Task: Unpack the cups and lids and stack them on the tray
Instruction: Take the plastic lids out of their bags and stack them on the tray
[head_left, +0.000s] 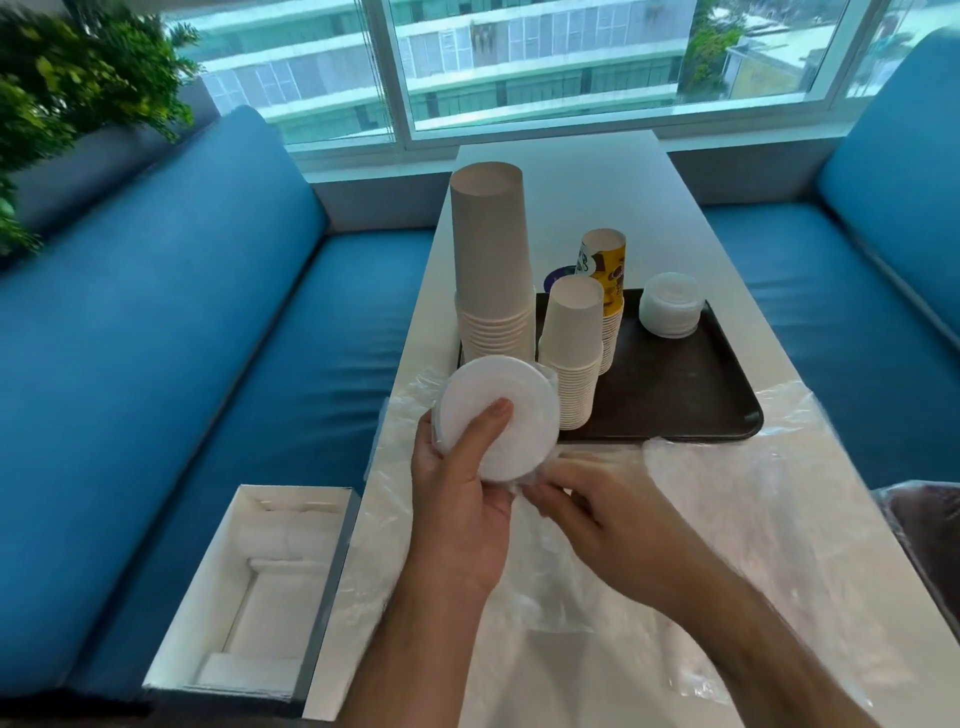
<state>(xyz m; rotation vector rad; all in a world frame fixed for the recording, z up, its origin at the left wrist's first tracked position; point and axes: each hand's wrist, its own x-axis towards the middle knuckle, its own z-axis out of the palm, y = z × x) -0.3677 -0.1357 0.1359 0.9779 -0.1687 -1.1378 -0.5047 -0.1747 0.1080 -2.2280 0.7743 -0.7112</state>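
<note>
My left hand (460, 486) grips a stack of white lids (511, 402) still partly in clear plastic wrap, thumb across the top lid, just in front of the dark tray (685, 389). My right hand (592, 512) pinches the plastic wrap at the lower edge of that stack. On the tray stand a tall stack of large paper cups (493, 265), a shorter stack of white cups (571, 353), a stack of printed yellow cups (608, 275) behind it, and a small pile of clear lids (672, 304) at the back right.
Loose clear plastic bags (727, 493) cover the white table (561, 161) in front of the tray. An open white cardboard box (265, 587) sits on the blue bench at the left. Blue benches flank the table; a plant (67, 88) stands far left.
</note>
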